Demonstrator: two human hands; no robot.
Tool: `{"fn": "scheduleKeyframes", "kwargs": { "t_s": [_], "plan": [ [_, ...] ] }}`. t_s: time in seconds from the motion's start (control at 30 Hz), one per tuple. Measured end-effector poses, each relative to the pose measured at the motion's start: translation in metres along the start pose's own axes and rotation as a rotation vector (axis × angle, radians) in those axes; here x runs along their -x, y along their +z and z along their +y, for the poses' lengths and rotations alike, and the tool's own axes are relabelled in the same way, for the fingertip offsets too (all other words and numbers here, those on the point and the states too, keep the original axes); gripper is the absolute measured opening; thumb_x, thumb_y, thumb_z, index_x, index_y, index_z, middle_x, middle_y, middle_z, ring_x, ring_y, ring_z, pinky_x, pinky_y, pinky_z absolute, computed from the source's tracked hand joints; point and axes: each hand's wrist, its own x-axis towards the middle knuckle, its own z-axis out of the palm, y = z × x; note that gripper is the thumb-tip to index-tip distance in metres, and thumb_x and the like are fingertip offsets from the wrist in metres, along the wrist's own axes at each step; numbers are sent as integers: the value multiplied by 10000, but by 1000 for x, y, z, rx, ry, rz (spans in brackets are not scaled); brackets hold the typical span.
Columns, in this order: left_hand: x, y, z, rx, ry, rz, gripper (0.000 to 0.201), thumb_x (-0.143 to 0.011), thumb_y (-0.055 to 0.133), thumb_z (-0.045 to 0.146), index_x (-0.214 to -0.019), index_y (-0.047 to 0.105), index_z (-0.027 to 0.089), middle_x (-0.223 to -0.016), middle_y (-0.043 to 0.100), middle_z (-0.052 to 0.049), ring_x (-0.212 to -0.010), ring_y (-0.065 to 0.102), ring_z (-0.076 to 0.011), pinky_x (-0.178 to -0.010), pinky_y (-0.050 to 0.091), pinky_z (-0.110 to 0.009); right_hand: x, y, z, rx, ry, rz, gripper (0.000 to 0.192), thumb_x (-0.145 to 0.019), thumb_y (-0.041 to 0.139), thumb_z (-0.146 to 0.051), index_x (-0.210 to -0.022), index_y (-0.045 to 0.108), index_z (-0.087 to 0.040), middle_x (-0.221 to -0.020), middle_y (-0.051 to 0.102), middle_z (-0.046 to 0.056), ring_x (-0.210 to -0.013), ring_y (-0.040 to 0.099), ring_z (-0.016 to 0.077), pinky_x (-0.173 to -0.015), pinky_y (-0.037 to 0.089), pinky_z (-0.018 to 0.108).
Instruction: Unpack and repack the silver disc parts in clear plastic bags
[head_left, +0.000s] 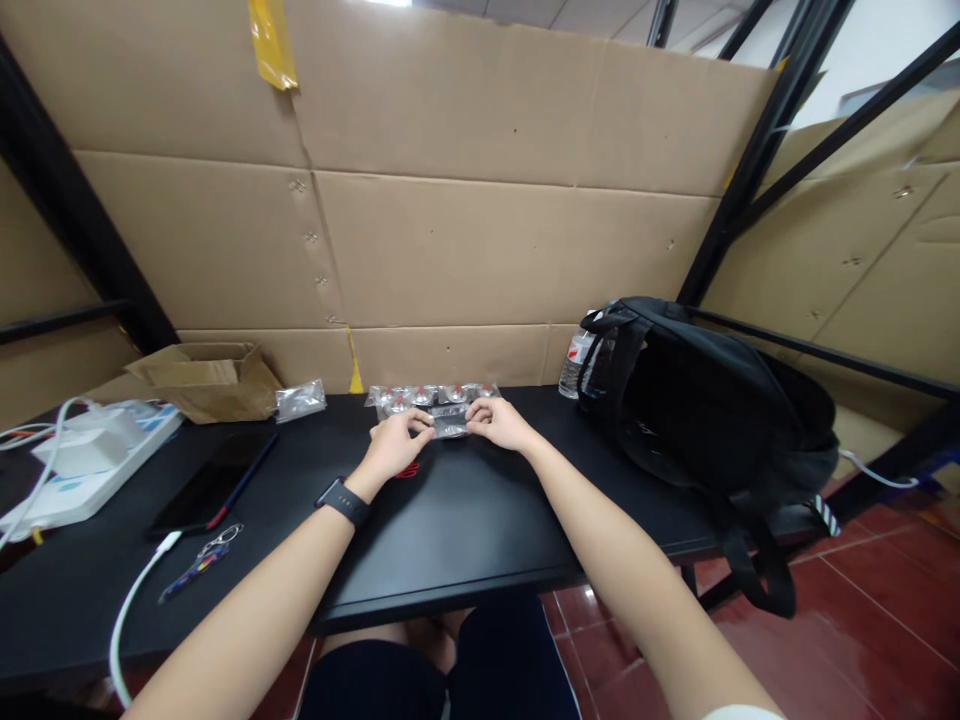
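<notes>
Between my two hands is a small clear plastic bag point(450, 424), pinched at its left edge by my left hand point(402, 440) and at its right edge by my right hand point(498, 422). What the bag contains, if anything, I cannot make out. Just behind it, a row of several clear packets with red spots point(421, 394) lies on the black table point(457, 520). A red cord-like thing point(407, 470) pokes out beside my left hand. My left wrist wears a dark watch point(343, 500).
On the right stand an unzipped black backpack point(705, 400) and a water bottle point(574, 362). To the left are a paper bag point(210, 382), a clear packet point(301, 400), a dark tablet point(214, 485), scissors point(201, 562) and a white power strip point(97, 470). Cardboard point(450, 250) walls the back.
</notes>
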Motion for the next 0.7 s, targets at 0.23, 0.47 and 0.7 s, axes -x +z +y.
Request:
{"fn": "scheduleKeyframes", "kwargs": {
  "t_s": [0.23, 0.47, 0.7],
  "plan": [
    [2, 9, 1, -17, 84, -25, 292, -889, 558, 284, -1180, 551, 304, -928, 791, 32, -956, 705, -215, -943, 382, -401, 4, 5, -2, 173, -11, 12, 419, -823, 644, -147, -1231, 592, -227, -708, 708, -32, -619, 634, 127, -662, 469, 222],
    [3, 15, -3, -237, 257, -83, 298, -945, 494, 398, -1144, 707, 338, -1168, 700, -52, -1197, 555, -302, -973, 361, -485, 8, 1, -12, 466, -143, -120, 412, -679, 771, -122, -1073, 762, -241, -979, 653, 30, -863, 619, 170, -775, 466, 251],
    [1, 17, -7, -279, 321, -35, 232, -880, 585, 294, -1082, 700, 308, -1378, 629, -52, -1362, 430, -319, -1024, 299, -518, 8, 5, -17, 453, -182, -85, 213, -811, 714, -183, -1017, 765, -209, -986, 731, 62, -902, 660, 190, -828, 476, 286]
  ]
}}
